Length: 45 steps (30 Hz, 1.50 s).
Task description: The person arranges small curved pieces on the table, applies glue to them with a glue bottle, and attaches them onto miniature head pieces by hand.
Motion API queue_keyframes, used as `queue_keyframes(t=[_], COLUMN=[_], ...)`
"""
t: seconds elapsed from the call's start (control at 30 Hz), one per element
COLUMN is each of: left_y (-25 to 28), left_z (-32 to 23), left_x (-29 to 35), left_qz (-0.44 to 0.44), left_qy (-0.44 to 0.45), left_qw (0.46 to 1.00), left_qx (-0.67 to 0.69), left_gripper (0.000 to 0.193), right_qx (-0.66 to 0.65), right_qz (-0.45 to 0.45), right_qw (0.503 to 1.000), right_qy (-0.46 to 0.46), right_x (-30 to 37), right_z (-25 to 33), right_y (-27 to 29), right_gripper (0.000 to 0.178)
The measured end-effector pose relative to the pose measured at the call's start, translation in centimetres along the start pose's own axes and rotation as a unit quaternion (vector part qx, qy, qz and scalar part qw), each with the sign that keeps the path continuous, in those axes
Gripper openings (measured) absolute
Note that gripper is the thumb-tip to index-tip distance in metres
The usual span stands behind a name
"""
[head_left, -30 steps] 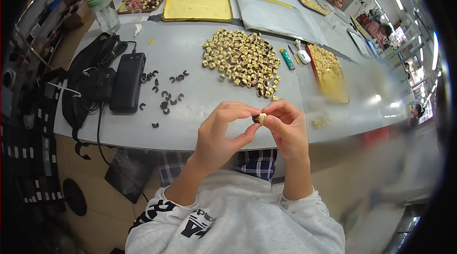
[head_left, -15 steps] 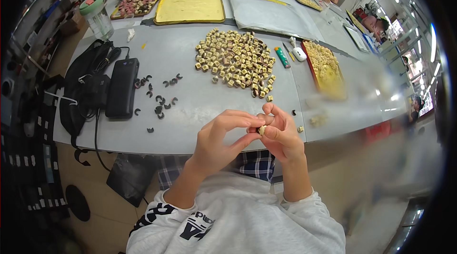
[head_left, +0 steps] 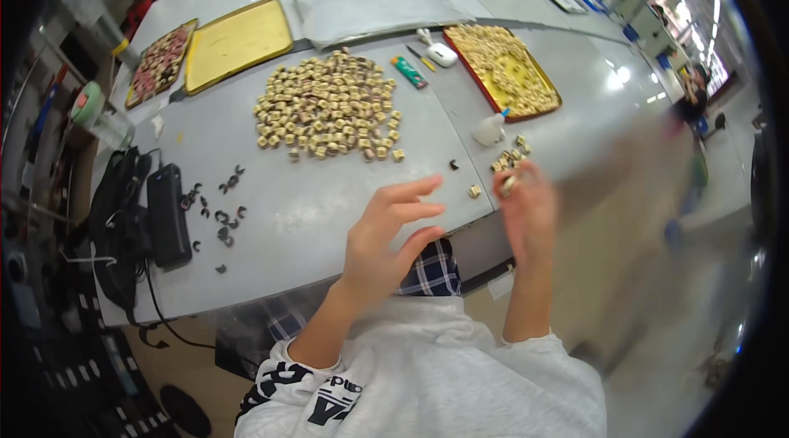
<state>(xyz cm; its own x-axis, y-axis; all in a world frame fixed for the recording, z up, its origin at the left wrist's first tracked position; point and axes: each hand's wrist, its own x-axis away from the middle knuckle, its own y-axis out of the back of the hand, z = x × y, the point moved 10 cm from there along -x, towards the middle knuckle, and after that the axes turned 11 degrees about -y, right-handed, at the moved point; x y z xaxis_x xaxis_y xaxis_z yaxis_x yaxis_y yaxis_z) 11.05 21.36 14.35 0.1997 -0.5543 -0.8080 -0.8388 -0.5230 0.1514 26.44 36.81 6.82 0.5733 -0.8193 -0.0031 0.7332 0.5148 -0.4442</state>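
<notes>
My right hand (head_left: 530, 212) is raised over the table's near edge, slightly blurred. It pinches a small cream cube-like part (head_left: 508, 186) between thumb and fingers. Just beyond it lies a small group of similar parts (head_left: 511, 157), with one single part (head_left: 474, 191) to their left. Over the near edge in the middle is my left hand (head_left: 386, 232), fingers spread and holding nothing. A large pile of cream and dark cube-like parts (head_left: 329, 105) spreads across the table farther off. Small dark C-shaped pieces (head_left: 223, 232) lie scattered on the left; another C-shaped piece (head_left: 454, 164) sits near my hands.
A white squeeze bottle with a blue tip (head_left: 491, 129) stands before a red-rimmed tray of pale parts (head_left: 546, 101). Beyond the pile are a green tube (head_left: 408, 72) and a yellow tray (head_left: 238, 43). A black box-shaped device (head_left: 168, 216) with cables lies at left.
My hands have parted: the right has moved right with the small part, while the left has opened. The view has turned right, showing the squeeze bottle and small group.
</notes>
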Motion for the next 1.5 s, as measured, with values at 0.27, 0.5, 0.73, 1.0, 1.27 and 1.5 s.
queue_keyframes(t=[0.27, 0.5, 0.73, 1.0, 1.27, 1.5], left_y=[-4.0, -3.6, -2.6, -3.7, -8.9, -8.9], left_z=[-11.8, -14.1, -13.5, -12.7, -12.2, -14.9], left_x=[-5.7, -7.6, -7.4, -6.0, -3.6, -2.2], left_qz=[0.04, 0.195, 0.186, 0.141, -0.073, -0.135], left_qy=[0.001, -0.007, 0.013, -0.016, 0.567, 0.612], left_qw=[0.701, 0.77, 0.779, 0.74, -0.007, -0.38], left_qx=[0.712, 0.607, 0.599, 0.657, 0.82, 0.68], left_gripper=[0.078, 0.095, 0.094, 0.101, 0.065, 0.06], right_qx=[0.119, 0.066, 0.094, 0.214, 0.393, 0.386], right_qz=[-0.263, -0.267, -0.283, -0.312, -0.307, -0.311], right_qw=[0.954, 0.958, 0.952, 0.919, 0.861, 0.863], right_qy=[0.079, 0.084, 0.07, 0.11, 0.103, 0.102], right_x=[-0.5, -1.7, -2.1, -3.2, -5.2, -5.9], right_z=[5.0, 3.1, 3.9, 4.2, 3.7, 3.6], right_y=[11.8, 13.1, 13.5, 13.3, 13.8, 13.5], right_gripper=[0.037, 0.031, 0.044, 0.038, 0.035, 0.033])
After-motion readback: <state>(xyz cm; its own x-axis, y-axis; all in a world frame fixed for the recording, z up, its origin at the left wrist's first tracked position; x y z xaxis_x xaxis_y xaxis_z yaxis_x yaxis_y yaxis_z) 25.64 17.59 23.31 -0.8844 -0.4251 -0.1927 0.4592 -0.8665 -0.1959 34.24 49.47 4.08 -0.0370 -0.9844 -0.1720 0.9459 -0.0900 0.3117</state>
